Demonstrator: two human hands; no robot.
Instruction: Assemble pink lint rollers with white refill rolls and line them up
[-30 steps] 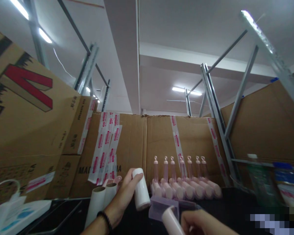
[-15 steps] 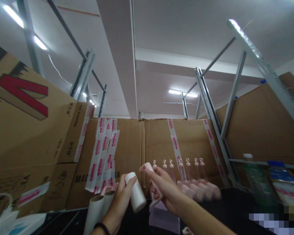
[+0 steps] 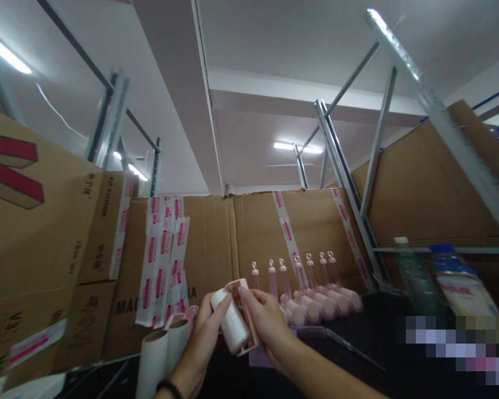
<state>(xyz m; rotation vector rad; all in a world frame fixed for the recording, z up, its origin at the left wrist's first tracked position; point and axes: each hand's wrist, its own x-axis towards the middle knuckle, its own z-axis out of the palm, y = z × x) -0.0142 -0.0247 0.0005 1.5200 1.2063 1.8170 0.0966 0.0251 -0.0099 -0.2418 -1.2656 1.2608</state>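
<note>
My left hand [image 3: 203, 338] is closed around a white paper-like roll [image 3: 235, 330], tilted, with the thumb on its upper end. Opposite it, my right hand [image 3: 272, 324] grips a pink plastic roller frame [image 3: 251, 321] with bent-in ends. The roll sits against the frame's open side, between its two ends; whether it is seated there I cannot tell. Just right of my hands stands a row of several pink rollers [image 3: 324, 303] with clear upright stems and looped tips. A purplish block [image 3: 260, 358] is partly hidden below the right hand.
Two bare cardboard tubes [image 3: 152, 360] stand beside my left wrist, with pink pieces [image 3: 175, 318] behind. A thin tool [image 3: 353, 350] lies on the black table. At right are a green bottle [image 3: 419, 285] and a blue-lidded jar [image 3: 461, 285]. A taped cardboard wall [image 3: 212, 238] closes the back.
The roll and the pink frame were apart; now my hands have come together and the roll lies against the frame. The view has shifted, and the thin tool now shows at right.
</note>
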